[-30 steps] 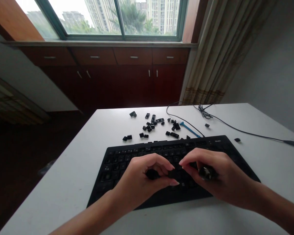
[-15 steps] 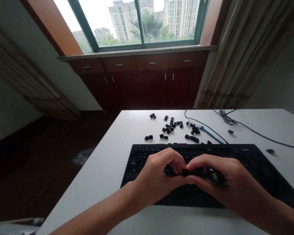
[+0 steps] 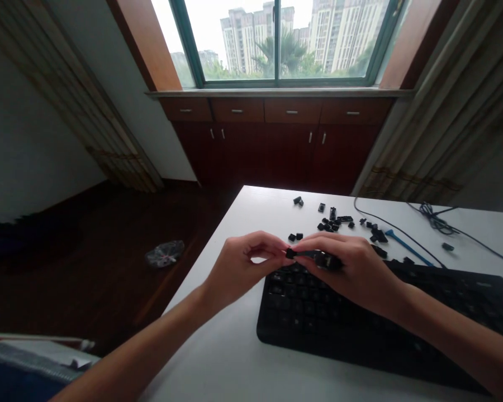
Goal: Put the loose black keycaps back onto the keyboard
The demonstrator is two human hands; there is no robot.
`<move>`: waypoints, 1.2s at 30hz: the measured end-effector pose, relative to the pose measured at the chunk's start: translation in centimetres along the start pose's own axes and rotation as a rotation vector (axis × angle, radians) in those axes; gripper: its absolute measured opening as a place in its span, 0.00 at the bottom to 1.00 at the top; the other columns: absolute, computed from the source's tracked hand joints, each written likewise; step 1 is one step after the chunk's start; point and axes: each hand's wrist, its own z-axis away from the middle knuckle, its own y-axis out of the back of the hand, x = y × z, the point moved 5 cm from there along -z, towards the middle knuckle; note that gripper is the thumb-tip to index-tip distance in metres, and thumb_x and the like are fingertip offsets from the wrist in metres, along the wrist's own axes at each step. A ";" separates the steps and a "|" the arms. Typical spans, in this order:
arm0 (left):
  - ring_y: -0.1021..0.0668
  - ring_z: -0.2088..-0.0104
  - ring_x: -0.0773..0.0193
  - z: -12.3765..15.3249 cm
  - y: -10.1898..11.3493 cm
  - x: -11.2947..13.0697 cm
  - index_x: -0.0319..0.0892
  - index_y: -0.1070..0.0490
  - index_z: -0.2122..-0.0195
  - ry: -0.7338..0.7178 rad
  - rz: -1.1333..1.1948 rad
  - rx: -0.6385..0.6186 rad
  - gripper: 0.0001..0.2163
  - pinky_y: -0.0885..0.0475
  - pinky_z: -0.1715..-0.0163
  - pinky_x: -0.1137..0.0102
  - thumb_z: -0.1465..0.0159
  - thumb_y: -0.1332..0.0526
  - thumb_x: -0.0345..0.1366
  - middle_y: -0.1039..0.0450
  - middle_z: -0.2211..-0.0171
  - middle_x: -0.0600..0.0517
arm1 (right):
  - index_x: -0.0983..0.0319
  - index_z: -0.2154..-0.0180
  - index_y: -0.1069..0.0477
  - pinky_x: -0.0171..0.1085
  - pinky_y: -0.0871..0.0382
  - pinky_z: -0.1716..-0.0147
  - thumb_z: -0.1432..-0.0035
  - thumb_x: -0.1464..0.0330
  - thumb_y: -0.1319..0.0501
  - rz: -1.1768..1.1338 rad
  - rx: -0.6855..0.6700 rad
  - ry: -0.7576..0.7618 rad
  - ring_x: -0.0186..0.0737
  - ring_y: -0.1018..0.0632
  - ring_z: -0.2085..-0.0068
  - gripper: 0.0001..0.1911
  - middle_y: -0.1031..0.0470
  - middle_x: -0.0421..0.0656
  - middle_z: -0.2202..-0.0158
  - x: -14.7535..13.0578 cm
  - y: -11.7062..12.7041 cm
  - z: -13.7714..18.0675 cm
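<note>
Both forearms reach in from the lower corners, the left hand (image 3: 245, 263) and right hand (image 3: 347, 273) raised just above a black keyboard (image 3: 302, 326). Curled fingers of both hands pinch a small black plastic piece (image 3: 308, 255) at frame centre. A slackened pinch could drop it onto the keys or among the loose black keycaps (image 3: 329, 225) on the white table (image 3: 218, 357), upper right.

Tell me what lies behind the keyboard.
Loose black keycaps, a blue tool and a black cable lie behind the keyboard; the right hand hides part of its back edge.
</note>
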 end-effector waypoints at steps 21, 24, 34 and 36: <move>0.21 0.60 0.64 0.1 1.7 -2.8 0.41 0.22 0.58 -0.006 -0.168 0.056 0.06 0.25 0.63 0.71 0.34 0.38 0.34 0.22 0.58 0.48 | 0.58 0.51 0.25 0.39 0.22 0.57 0.44 0.82 0.44 0.392 -0.190 0.068 0.42 0.18 0.53 0.23 0.21 0.42 0.48 1.2 -3.6 1.2; 0.22 0.63 0.66 0.2 1.4 -2.9 0.41 0.22 0.59 -0.014 -0.191 0.021 0.06 0.26 0.64 0.72 0.34 0.38 0.33 0.23 0.59 0.49 | 0.60 0.52 0.25 0.41 0.22 0.60 0.49 0.83 0.46 0.481 -0.188 0.121 0.46 0.18 0.53 0.25 0.21 0.44 0.48 0.8 -3.9 1.5; 0.23 0.63 0.67 0.4 0.7 -3.0 0.42 0.22 0.60 0.008 -0.219 -0.011 0.05 0.28 0.68 0.75 0.35 0.38 0.33 0.25 0.59 0.50 | 0.59 0.54 0.25 0.38 0.24 0.61 0.46 0.82 0.44 0.387 -0.178 0.012 0.40 0.18 0.59 0.21 0.22 0.41 0.49 1.0 -3.9 1.2; 0.23 0.63 0.67 0.4 0.8 -2.9 0.41 0.22 0.60 0.013 -0.221 -0.007 0.06 0.28 0.69 0.76 0.35 0.38 0.33 0.25 0.60 0.50 | 0.58 0.53 0.26 0.37 0.24 0.58 0.45 0.82 0.43 0.346 -0.169 -0.016 0.39 0.18 0.57 0.21 0.22 0.40 0.49 1.3 -3.9 1.3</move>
